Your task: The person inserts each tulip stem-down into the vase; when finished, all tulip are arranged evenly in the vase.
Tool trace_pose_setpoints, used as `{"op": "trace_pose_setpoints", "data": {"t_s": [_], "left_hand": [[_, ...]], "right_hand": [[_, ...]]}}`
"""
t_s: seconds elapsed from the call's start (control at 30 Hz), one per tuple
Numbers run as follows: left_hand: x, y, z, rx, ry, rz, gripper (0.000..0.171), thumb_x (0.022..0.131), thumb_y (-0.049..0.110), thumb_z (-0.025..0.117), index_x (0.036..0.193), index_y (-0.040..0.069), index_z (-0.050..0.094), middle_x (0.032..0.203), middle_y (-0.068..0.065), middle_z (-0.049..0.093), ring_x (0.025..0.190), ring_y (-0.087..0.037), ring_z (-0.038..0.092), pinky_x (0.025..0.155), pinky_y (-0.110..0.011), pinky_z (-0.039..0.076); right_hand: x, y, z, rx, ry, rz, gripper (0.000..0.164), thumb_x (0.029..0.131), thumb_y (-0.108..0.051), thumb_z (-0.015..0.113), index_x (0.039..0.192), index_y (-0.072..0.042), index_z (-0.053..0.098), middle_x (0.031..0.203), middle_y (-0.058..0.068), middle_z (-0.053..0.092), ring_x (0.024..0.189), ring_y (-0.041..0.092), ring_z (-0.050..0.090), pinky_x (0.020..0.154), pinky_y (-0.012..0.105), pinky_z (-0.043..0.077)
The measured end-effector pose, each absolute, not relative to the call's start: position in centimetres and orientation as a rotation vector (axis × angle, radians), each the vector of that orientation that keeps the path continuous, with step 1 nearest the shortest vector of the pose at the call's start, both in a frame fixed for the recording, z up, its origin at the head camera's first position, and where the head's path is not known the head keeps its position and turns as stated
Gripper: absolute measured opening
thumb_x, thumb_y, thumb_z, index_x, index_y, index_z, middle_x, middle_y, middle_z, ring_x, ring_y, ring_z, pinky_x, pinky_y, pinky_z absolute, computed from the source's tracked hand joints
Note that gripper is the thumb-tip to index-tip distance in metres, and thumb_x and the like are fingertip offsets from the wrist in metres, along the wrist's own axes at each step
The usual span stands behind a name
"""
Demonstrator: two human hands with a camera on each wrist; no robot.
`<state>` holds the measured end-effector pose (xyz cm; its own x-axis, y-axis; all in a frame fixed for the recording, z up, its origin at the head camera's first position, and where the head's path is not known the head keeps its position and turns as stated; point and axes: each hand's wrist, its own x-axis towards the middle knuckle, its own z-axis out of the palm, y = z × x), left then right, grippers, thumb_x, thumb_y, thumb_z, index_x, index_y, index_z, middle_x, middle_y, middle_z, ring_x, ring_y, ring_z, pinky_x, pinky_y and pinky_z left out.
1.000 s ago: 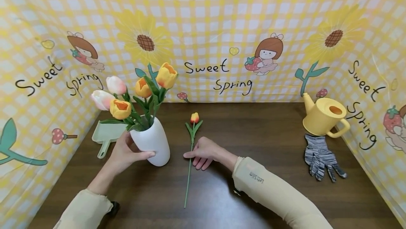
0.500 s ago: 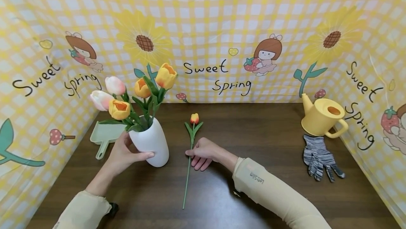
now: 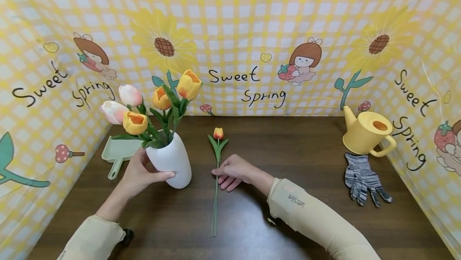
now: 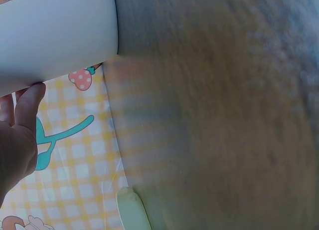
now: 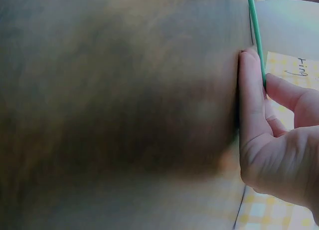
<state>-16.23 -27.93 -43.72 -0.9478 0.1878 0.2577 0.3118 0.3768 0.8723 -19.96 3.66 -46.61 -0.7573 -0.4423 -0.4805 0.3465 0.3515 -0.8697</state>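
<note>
A white vase stands tilted in the head view, several artificial tulips in yellow and pale pink spreading from its mouth. My left hand holds its side, thumb across the front; the left wrist view shows fingers against the white wall. To the right, a single orange-yellow artificial tulip points away from me, its long stem toward the near edge. My right hand pinches that stem between thumb and fingers. In the right wrist view the green stem passes between thumb and fingertips.
A pale green dustpan lies behind the left hand. At the right stand a yellow watering can and, before it, a grey knit glove. Checked cloth walls off the back and sides of the dark wooden table.
The single tulip has turned slightly: its bloom shifts a little left and its stem end a little right. The right hand stays at the stem; the left hand and vase are almost still.
</note>
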Motion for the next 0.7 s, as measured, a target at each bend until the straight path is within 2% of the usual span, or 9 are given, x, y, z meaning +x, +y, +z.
{"op": "trace_pose_setpoints", "data": {"t_s": [0.2,0.43,0.7], "left_hand": [[-16.2,-27.9,-43.5,-0.436,-2.527,-1.607,0.087,0.072,0.003,0.092,0.144,0.02,0.046,0.13,-0.002,0.061,0.113,-0.017,0.061,0.089,-0.024,0.051],[-16.0,-27.9,-43.2,-0.419,-2.544,-1.585,0.087,0.072,0.005,0.092,0.145,0.02,0.045,0.131,-0.001,0.061,0.114,-0.015,0.06,0.091,-0.026,0.05],[-16.0,-27.8,-43.3,-0.423,-2.548,-1.583,0.087,0.073,0.005,0.092,0.145,0.02,0.045,0.131,-0.001,0.061,0.114,-0.015,0.06,0.091,-0.026,0.051]], "right_hand": [[-20.4,4.6,-46.3,-0.08,1.896,-1.51,0.024,0.093,-0.022,0.076,0.099,0.001,0.074,0.081,0.014,0.072,0.065,0.023,0.072,0.061,0.041,0.062],[-20.9,5.4,-46.0,-0.068,1.843,-1.552,0.025,0.093,-0.019,0.076,0.112,-0.004,0.071,0.085,0.015,0.074,0.065,0.022,0.071,0.063,0.04,0.062],[-21.0,6.0,-45.7,-0.043,1.769,-1.62,0.024,0.093,-0.013,0.075,0.112,-0.001,0.068,0.1,0.02,0.072,0.076,0.029,0.073,0.068,0.041,0.062]]}}
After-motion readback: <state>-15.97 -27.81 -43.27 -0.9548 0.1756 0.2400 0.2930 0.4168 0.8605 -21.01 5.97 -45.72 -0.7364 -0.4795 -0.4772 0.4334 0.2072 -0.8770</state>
